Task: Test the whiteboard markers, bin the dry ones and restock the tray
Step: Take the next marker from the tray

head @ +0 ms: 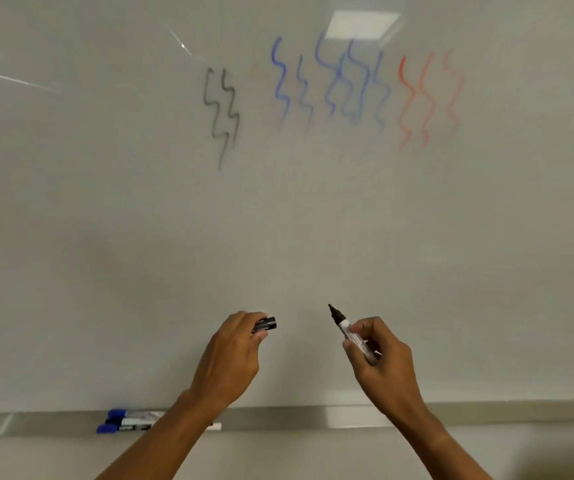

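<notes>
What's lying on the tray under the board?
Two blue-capped markers lie on the tray, with a white marker end showing past the left forearm, which covers the rest.

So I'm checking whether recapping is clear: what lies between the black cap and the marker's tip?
Nothing: in the head view only bare whiteboard shows between the cap in the left hand and the marker in the right hand.

Office (or classroom), whiteboard [140, 220], marker tray [313, 415]
</notes>
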